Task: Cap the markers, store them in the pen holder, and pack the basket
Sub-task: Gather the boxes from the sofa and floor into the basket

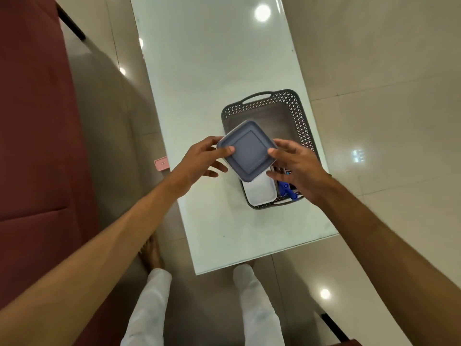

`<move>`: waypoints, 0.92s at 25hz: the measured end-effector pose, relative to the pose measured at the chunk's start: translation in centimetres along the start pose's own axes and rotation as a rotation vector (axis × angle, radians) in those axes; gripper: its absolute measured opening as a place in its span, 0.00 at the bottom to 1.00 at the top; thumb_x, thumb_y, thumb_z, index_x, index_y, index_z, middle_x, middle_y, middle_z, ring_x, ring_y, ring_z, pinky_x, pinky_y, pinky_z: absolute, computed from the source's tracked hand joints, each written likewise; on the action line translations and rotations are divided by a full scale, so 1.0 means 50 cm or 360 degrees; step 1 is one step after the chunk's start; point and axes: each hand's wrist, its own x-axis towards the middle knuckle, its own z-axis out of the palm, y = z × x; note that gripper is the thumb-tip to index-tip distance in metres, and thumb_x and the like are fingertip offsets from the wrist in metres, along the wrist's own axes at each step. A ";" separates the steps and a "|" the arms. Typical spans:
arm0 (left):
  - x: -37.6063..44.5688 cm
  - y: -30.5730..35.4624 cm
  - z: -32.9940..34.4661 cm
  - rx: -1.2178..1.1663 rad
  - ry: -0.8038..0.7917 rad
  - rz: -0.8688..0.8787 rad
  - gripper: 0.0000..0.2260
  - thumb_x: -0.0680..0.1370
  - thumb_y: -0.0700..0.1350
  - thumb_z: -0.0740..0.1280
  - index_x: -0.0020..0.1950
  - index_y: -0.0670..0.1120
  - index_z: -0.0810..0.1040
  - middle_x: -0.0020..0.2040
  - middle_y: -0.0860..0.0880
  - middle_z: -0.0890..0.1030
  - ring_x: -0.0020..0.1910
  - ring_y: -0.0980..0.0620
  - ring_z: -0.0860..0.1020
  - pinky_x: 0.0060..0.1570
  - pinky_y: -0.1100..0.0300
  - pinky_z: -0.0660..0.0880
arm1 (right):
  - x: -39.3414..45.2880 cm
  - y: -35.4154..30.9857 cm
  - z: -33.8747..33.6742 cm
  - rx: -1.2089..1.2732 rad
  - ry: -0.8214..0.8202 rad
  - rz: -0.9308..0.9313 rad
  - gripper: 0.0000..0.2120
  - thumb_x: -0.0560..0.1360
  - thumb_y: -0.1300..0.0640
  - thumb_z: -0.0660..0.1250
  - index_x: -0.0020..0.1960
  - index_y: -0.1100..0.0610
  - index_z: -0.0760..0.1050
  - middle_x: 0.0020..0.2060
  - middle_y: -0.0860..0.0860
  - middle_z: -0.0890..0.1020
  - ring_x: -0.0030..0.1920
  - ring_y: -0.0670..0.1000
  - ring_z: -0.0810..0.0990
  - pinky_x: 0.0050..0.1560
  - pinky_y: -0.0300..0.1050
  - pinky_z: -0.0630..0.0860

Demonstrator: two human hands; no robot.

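Note:
A square container with a grey-blue lid [248,149] is held over the near end of the dark grey perforated basket [298,113]. My left hand [199,159] grips its left edge, thumb on the lid. My right hand [296,166] holds its right edge with thumb and fingers. Inside the basket, below the container, lies a white box [260,192]. A blue object [287,189] and dark items show beside it under my right hand; the pen holder cannot be made out clearly.
The basket stands on a glossy white table [212,71] near its right edge. A small pink item [161,164] sits at the table's left edge. A dark red sofa [30,121] runs along the left. My legs and feet are below the table's near edge.

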 end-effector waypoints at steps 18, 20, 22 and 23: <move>0.022 -0.097 -0.169 -0.0263 0.0635 -0.0289 0.13 0.83 0.53 0.69 0.63 0.48 0.83 0.59 0.50 0.88 0.63 0.48 0.84 0.60 0.51 0.79 | 0.281 0.061 0.013 -0.0928 0.0890 0.0047 0.19 0.80 0.67 0.65 0.68 0.57 0.81 0.64 0.59 0.83 0.59 0.60 0.85 0.60 0.57 0.84; 0.005 -0.113 -0.194 -0.0239 0.0668 -0.0318 0.13 0.83 0.52 0.69 0.64 0.48 0.82 0.59 0.50 0.87 0.63 0.49 0.83 0.62 0.50 0.78 | 0.279 0.069 0.022 -0.1271 0.0884 -0.0053 0.18 0.79 0.66 0.66 0.67 0.60 0.82 0.62 0.61 0.84 0.60 0.61 0.84 0.65 0.53 0.81; -0.011 -0.126 -0.214 -0.0200 0.0675 -0.0333 0.13 0.83 0.52 0.69 0.65 0.49 0.82 0.58 0.51 0.87 0.63 0.49 0.83 0.61 0.51 0.78 | 0.271 0.075 0.029 -0.1604 0.0809 -0.0111 0.15 0.78 0.65 0.67 0.63 0.64 0.83 0.58 0.64 0.86 0.58 0.63 0.84 0.62 0.51 0.80; -0.020 -0.132 -0.224 -0.0171 0.0677 -0.0328 0.11 0.84 0.52 0.69 0.64 0.51 0.82 0.58 0.51 0.87 0.63 0.49 0.82 0.61 0.51 0.78 | 0.268 0.075 0.031 -0.1746 0.0751 -0.0104 0.13 0.77 0.64 0.68 0.60 0.66 0.83 0.55 0.65 0.86 0.57 0.64 0.84 0.59 0.51 0.80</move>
